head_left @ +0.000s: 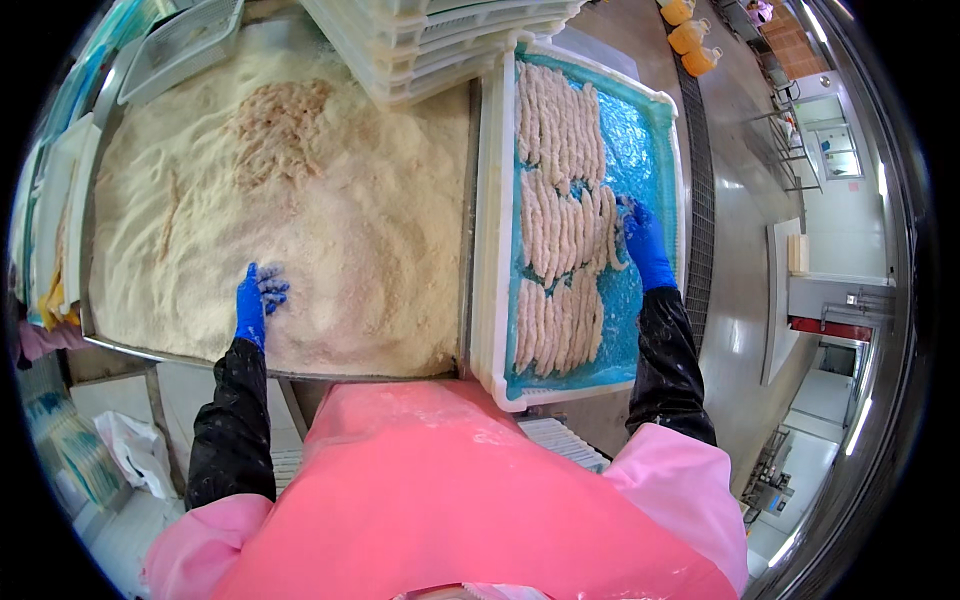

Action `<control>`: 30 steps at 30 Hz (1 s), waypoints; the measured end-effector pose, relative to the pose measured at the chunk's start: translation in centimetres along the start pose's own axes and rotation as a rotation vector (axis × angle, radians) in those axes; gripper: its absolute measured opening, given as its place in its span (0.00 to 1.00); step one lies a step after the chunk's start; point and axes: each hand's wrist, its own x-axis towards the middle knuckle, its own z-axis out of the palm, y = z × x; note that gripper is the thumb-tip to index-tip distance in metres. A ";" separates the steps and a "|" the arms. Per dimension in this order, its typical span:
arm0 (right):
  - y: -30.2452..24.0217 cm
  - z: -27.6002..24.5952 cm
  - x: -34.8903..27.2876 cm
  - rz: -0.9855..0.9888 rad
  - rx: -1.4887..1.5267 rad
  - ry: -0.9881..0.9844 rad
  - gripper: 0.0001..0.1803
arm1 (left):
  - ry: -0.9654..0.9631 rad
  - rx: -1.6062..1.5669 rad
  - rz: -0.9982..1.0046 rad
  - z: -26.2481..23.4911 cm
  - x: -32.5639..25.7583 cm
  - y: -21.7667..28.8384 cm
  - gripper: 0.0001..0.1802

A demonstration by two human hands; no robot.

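My left hand (256, 302), in a blue glove, rests on a wide bed of pale breadcrumbs (330, 230) with its fingers spread and dusted with crumbs. My right hand (643, 240), also blue-gloved, reaches into a white tray lined with blue film (655, 140) and touches the end of a breaded strip (612, 235). Rows of breaded strips (557, 200) lie side by side in that tray. I cannot tell whether the right fingers pinch a strip or only press on it.
A clump of coated pieces (280, 125) lies at the far side of the crumb bed. Stacked white trays (440, 40) stand behind. A shallow white tray (180, 45) sits at the back left. My pink apron (450, 480) fills the foreground. A floor drain grate (700, 180) runs along the right.
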 end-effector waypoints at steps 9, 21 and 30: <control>3.7 -1.4 -5.1 0.262 0.024 -0.119 0.13 | -0.120 -0.013 -0.022 -1.1 0.7 -0.8 0.30; -20.0 14.6 -10.0 -0.510 0.117 0.192 0.10 | -0.138 0.060 0.472 -6.3 -1.9 -1.1 0.20; -25.1 51.7 -12.0 -0.729 0.000 -0.152 0.32 | -0.036 0.353 0.493 -13.2 -2.7 2.0 0.18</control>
